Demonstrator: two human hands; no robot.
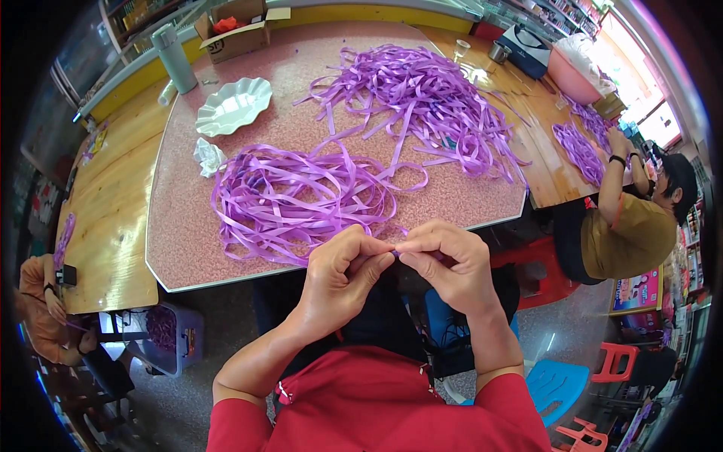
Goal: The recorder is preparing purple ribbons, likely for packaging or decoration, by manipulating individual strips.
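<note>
My left hand (348, 277) and my right hand (452, 265) meet fingertip to fingertip just off the table's near edge. Both are closed in a pinch on a purple ribbon (396, 254), of which only a small bit shows between the thumbs and forefingers. Right behind my hands lies a loose pile of purple ribbons (301, 197), tangled in loops. Farther back and to the right spreads a larger heap of the same ribbons (422, 94), some strands reaching toward the nearer pile. What my fingers do with the ribbon's end is too small to make out.
On the pink speckled table (188, 256) stand a scalloped white dish (233, 107), crumpled white paper (209, 157), a pale green bottle (174, 59) and an open cardboard box (235, 34). One person (629, 218) handles ribbons at right; another (47, 309) sits at left beside a plastic bin (190, 339).
</note>
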